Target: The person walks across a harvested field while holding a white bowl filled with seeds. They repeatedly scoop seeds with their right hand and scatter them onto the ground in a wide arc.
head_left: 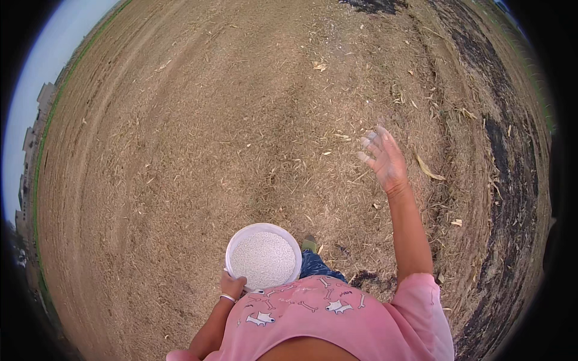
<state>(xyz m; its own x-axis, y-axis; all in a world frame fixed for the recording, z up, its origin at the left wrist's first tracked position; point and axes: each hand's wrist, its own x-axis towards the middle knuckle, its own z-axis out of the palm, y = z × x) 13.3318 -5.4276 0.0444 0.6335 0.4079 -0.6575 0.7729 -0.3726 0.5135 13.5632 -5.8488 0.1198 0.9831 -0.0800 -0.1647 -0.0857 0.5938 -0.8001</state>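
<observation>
My left hand (233, 283) grips the rim of a round white tub (291, 238), thumb over the edge, and holds it close against my body. Small white granules (263, 260) fill much of the tub. Stretched forward and to the right, my right hand (387, 157) is over the ground with its palm turned left. Its fingers are apart, slightly smeared by motion and whitish at the tips. I see nothing held in it.
Dry brown soil (198, 138) strewn with straw bits spreads all round. A dry husk (428, 167) lies right of my right hand. Blackened ground (512, 156) runs along the right side. My shoe (309, 243) shows beside the tub. Low buildings (30, 139) stand far left.
</observation>
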